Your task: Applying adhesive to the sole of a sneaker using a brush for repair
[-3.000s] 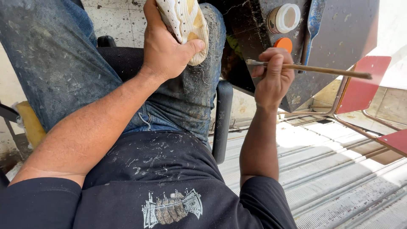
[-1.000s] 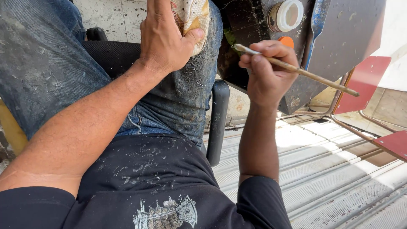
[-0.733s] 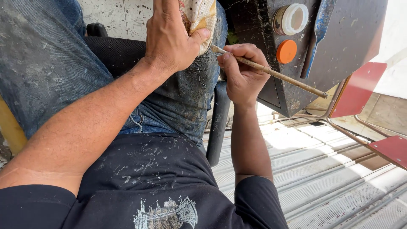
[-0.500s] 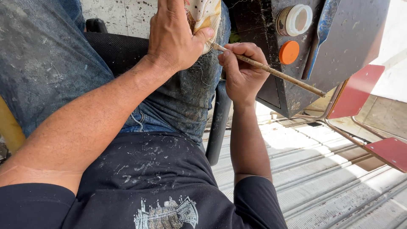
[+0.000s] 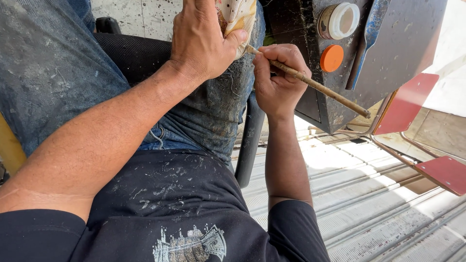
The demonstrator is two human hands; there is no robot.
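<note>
The left hand was clamped over a white shoe propped on the jeans-clad knee. Just right of the shoe, the right hand pinched a thin brush, tip touching the shoe's edge. The painting looked midway; how much remained was hidden.

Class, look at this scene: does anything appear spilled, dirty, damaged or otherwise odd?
Yes. The jeans and black shirt are flecked with pale spatter. The left hand holds a shoe on the knee while the right hand puts a thin brush to it.
</note>
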